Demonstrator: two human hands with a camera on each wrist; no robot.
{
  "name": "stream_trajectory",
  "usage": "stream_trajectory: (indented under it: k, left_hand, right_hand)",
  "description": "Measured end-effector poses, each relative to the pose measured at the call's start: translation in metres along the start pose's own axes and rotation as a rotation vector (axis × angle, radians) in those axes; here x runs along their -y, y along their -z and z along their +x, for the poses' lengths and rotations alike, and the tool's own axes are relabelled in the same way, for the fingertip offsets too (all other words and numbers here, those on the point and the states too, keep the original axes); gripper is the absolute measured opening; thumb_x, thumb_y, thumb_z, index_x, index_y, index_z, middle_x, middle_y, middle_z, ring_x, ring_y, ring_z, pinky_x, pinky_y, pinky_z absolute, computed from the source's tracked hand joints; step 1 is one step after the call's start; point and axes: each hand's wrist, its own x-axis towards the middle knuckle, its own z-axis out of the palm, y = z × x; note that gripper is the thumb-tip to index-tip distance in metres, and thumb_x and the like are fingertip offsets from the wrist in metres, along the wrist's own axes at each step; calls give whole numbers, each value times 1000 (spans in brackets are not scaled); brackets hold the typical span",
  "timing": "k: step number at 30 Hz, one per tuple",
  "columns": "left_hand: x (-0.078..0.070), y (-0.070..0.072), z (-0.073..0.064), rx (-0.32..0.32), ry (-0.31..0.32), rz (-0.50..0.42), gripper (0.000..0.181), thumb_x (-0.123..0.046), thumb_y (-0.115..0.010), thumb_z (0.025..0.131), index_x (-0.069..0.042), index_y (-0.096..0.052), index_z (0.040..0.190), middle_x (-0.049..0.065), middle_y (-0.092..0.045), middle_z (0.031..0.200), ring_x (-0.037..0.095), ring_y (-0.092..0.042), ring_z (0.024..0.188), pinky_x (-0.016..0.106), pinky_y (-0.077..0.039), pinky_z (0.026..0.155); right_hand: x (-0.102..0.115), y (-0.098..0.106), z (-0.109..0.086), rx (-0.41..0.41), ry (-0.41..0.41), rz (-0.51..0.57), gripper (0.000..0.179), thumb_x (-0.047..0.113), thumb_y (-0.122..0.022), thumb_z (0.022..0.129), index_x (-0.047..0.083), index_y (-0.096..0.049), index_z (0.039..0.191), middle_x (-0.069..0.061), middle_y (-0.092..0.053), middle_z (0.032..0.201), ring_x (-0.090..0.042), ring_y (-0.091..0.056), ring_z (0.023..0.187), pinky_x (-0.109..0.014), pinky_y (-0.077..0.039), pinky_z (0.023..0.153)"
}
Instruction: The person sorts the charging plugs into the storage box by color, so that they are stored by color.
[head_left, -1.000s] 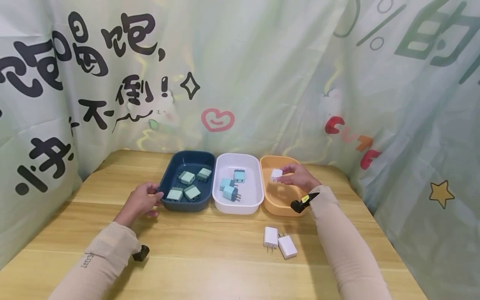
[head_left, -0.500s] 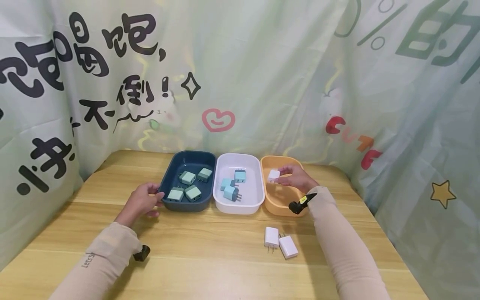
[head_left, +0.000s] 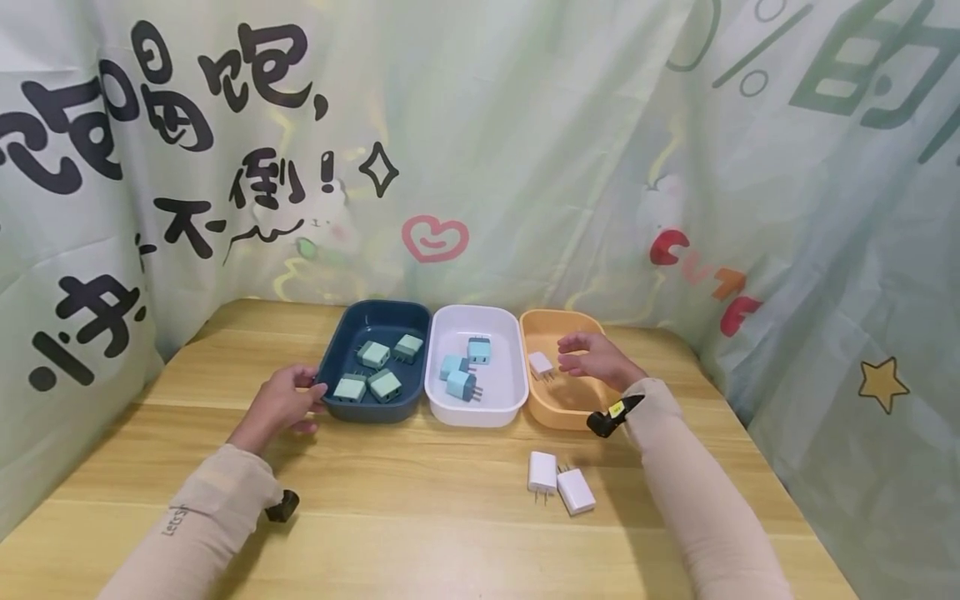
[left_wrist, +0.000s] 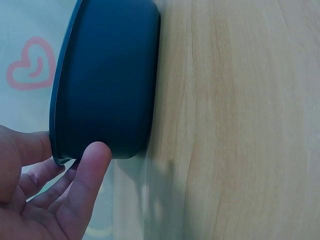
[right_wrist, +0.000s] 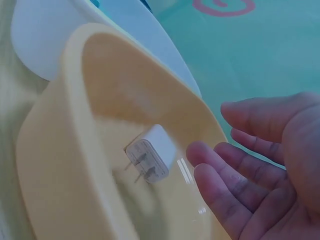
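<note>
My left hand [head_left: 283, 398] grips the near left corner of a dark blue bin [head_left: 375, 413]; in the left wrist view its fingers [left_wrist: 90, 175] lie at the rim and outer wall. Several pale green plug chargers [head_left: 386, 385] sit inside that bin. Over the orange bin [head_left: 558, 419], my right hand [head_left: 596, 360] has its fingers spread and holds nothing. A white plug charger [head_left: 541, 366] lies in the orange bin, left of the fingertips; its prongs show in the right wrist view on the charger [right_wrist: 152, 152]. Two more white chargers [head_left: 542, 472] rest on the table before the bins.
Between the other two bins stands a white bin [head_left: 476, 417] with three light blue chargers [head_left: 462, 385]. All the bins form a row on the wooden table [head_left: 420, 517]. A printed curtain [head_left: 525, 167] hangs behind and along both sides.
The right hand has let go of the white charger, which now lies in the orange bin, and its fingers have opened and drawn slightly right. The left hand stays at the dark blue bin.
</note>
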Motion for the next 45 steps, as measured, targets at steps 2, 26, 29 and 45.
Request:
stream_trajectory:
  k: [2, 26, 29, 45]
  left_hand:
    - [0, 0, 0, 1, 0, -4, 49, -12, -49, 102, 5, -32, 145, 29, -39, 138, 36, -61, 103, 35, -59, 66]
    - [-1, 0, 2, 9, -7, -7, 51, -12, -51, 102, 5, -31, 145, 30, -39, 139, 36, -62, 102, 36, -59, 65]
    - [0, 1, 1, 10, -2, -7, 50, -12, -51, 102, 5, -32, 145, 30, -39, 138, 36, -62, 102, 36, -59, 66]
    - [0, 2, 3, 15, 2, -4, 50, -13, -51, 102, 4, -32, 145, 30, -37, 140, 37, -62, 103, 36, -59, 67]
  right_hand:
    - [0, 2, -6, 4, -1, -10, 45, 1, -57, 95, -16, -39, 133, -35, -44, 133, -36, -62, 105, -44, -52, 92]
    - [4, -6, -75, 105, 56, 203, 46, 19, -34, 107, -17, -35, 134, -27, -55, 120, -22, -67, 89, -35, -56, 81]
    - [3, -7, -85, 136, 92, 193, 45, 19, -36, 106, -18, -36, 133, -30, -54, 121, -22, -67, 90, -36, -56, 83]
    - [-35, -22, -119, 304, 262, -40, 30, -2, -62, 91, -15, -52, 116, -33, -57, 110, -31, -64, 94, -29, -54, 79]
